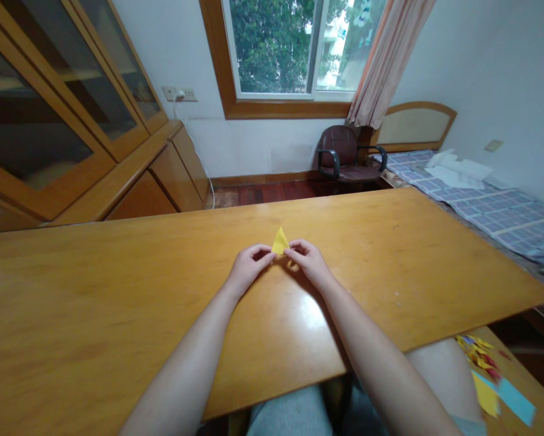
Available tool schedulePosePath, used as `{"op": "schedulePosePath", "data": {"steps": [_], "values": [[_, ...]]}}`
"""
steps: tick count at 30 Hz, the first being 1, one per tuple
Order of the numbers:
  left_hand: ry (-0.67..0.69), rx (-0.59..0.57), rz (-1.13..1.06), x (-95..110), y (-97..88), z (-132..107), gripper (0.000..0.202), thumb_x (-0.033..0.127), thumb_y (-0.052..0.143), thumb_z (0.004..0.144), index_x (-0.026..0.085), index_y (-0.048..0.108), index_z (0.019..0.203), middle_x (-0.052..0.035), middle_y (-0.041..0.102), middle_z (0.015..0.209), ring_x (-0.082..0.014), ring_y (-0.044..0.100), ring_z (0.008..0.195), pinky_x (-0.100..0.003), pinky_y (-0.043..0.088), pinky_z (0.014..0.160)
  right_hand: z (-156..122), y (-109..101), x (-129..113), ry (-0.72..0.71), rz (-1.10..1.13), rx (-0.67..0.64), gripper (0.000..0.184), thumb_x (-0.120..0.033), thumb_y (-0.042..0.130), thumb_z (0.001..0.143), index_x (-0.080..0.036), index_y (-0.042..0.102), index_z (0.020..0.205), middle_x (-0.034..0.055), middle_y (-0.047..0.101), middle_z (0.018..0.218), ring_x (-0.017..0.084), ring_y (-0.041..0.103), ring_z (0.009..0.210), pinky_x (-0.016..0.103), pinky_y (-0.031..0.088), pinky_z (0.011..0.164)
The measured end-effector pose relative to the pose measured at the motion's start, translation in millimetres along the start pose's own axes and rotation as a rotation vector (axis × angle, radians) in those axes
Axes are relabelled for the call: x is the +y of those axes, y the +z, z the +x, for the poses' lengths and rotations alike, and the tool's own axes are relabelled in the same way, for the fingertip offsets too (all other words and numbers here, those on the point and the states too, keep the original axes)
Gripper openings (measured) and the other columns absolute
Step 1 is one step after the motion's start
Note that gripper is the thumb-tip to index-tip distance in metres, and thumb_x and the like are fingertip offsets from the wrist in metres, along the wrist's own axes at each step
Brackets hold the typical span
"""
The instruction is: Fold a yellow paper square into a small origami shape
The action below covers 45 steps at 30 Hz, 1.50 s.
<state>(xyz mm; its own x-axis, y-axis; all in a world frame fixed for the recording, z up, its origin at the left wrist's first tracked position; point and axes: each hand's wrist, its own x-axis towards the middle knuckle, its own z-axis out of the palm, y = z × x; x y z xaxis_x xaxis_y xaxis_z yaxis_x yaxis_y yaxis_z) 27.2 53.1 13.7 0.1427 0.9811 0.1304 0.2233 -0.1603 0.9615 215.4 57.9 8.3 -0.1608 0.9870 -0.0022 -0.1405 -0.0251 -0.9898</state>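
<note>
Right now my left hand (248,265) and my right hand (307,258) meet over the middle of the surface (117,290), each closed in a pinch on a lower corner of a small yellow paper (280,241). Holding it from both sides this way keeps it steady and lifted a little, its point standing up and tipped away from me, while my wrists seem to rest low near the wood for support. The paper looks folded into a neat triangle, bright yellow, flat and crisp along its edges; I cannot tell how many layers it has. Around my hands the wood is glossy and tan, with a patch of glare just near my right forearm. Near right, below the edge, lie coloured paper scraps (485,369), yellow, red and blue, well apart from the triangle. Far beyond stand a dark armchair (344,158) under the window (294,48), a bed (494,206) at right, and glass-fronted cabinets (72,121) at left.
</note>
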Motion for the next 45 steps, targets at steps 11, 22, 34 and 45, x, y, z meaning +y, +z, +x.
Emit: {"op": "schedulePosePath", "data": {"steps": [11, 22, 34, 45], "values": [[0.077, 0.043, 0.121, -1, 1.1, -1, 0.018, 0.036, 0.065, 0.077, 0.017, 0.067, 0.077, -0.0024, 0.068, 0.076, -0.0161, 0.061, 0.072, -0.026, 0.047, 0.070, -1, 3, 4, -0.122, -0.094, -0.056, 0.028, -0.043, 0.070, 0.076, -0.018, 0.067, 0.088, 0.0022, 0.067, 0.083, 0.015, 0.059, 0.075, 0.027, 0.045, 0.073], [0.108, 0.029, 0.125, 2, 1.7, -1, 0.019, 0.036, 0.067, 0.078, 0.017, 0.068, 0.081, -0.0033, 0.069, 0.081, -0.0163, 0.062, 0.076, -0.026, 0.048, 0.073, 1, 0, 0, -0.070, -0.043, -0.051, 0.030, -0.046, 0.070, 0.074, -0.017, 0.066, 0.080, -0.0002, 0.062, 0.073, 0.013, 0.053, 0.066, 0.025, 0.041, 0.065], [0.204, -0.009, 0.135, 10, -1.3, -3, 0.031, 0.034, 0.064, 0.083, 0.022, 0.069, 0.111, -0.0054, 0.067, 0.099, -0.0150, 0.060, 0.080, -0.026, 0.048, 0.073, 0, -1, -7, -0.047, 0.021, 0.012, 0.030, -0.047, 0.072, 0.072, -0.018, 0.066, 0.075, -0.0008, 0.061, 0.068, 0.012, 0.051, 0.061, 0.024, 0.041, 0.060], [0.254, -0.024, 0.192, 11, 0.4, -5, 0.029, 0.032, 0.059, 0.086, 0.023, 0.067, 0.113, -0.0049, 0.062, 0.100, -0.0145, 0.058, 0.082, -0.025, 0.047, 0.073, -1, -2, -6, -0.047, -0.002, 0.007, 0.029, -0.046, 0.070, 0.074, -0.018, 0.067, 0.080, 0.0004, 0.062, 0.070, 0.012, 0.050, 0.060, 0.023, 0.040, 0.058]]}}
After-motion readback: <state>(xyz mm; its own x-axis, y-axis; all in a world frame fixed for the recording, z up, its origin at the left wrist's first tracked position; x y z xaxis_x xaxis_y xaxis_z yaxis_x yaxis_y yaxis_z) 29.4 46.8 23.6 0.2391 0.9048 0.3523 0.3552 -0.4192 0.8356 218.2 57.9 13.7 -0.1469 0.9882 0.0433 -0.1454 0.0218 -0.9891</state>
